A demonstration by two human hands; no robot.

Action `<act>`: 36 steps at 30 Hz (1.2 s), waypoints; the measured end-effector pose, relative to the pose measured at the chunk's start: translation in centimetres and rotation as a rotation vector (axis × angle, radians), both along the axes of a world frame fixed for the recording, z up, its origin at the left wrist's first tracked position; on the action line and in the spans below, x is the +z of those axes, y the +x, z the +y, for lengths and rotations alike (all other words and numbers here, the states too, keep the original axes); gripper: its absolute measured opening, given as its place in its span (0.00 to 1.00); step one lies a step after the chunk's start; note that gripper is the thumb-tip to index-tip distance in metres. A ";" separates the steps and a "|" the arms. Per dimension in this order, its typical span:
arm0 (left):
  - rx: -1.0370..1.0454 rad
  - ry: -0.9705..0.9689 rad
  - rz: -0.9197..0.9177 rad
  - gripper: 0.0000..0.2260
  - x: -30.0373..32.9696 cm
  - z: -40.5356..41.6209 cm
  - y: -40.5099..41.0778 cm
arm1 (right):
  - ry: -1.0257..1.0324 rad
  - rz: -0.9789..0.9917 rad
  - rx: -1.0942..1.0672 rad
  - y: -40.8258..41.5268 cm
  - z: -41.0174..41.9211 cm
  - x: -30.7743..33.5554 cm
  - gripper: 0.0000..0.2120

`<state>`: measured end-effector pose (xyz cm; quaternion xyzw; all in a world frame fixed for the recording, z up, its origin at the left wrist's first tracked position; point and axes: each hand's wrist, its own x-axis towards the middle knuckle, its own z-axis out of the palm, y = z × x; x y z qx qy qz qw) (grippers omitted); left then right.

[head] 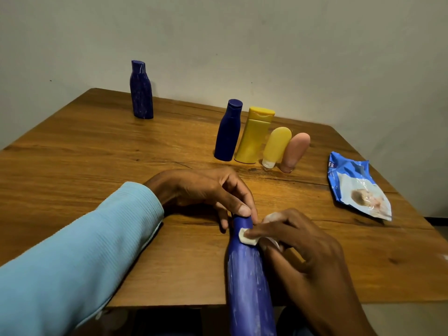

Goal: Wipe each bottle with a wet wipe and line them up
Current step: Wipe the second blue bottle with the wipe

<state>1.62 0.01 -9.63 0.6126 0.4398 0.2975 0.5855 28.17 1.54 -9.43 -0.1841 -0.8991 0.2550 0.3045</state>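
Left grip (218,192) pinching streaked blue plastic bottle (249,275); right grip (291,236) pinching white wet wipe (247,238). Beyond, four seemingly done; streaked sixth pending.

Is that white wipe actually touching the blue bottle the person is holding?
Touching. The head view shows the right hand pressing the wet wipe flat against the neck of the blue bottle, no gap visible.

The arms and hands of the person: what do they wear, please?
The left arm wears a light blue long sleeve of ribbed knit fabric, ending at the wrist. The right arm is bare, with no sleeve in view. The left hand and right hand wear no gloves, and no rings or watch show.
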 end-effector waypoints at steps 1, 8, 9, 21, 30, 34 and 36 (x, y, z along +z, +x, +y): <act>0.005 0.006 0.006 0.11 0.0 0.0 0.0 | 0.001 -0.021 0.017 0.4 0.1 0.1 0.14; 0.016 0.006 0.013 0.11 0.0 0.1 0.0 | -0.067 0.042 -0.012 2.3 0.9 1.8 0.14; 0.017 0.007 0.011 0.12 -0.1 0.1 0.0 | -0.063 0.040 -0.022 2.2 0.9 1.7 0.14; 0.028 0.015 0.014 0.12 -0.1 0.0 0.0 | 0.078 -0.097 0.042 1.6 -0.1 0.5 0.19; 0.037 0.021 0.010 0.12 -0.1 0.0 0.1 | 0.011 -0.030 0.019 1.3 0.0 1.2 0.21; 0.042 0.008 -0.006 0.11 -0.1 0.0 0.1 | 0.136 -0.101 0.044 -0.7 -1.1 1.3 0.13; 0.041 0.009 -0.003 0.10 0.1 -0.1 0.2 | 0.165 -0.151 0.055 -1.0 -1.4 1.2 0.13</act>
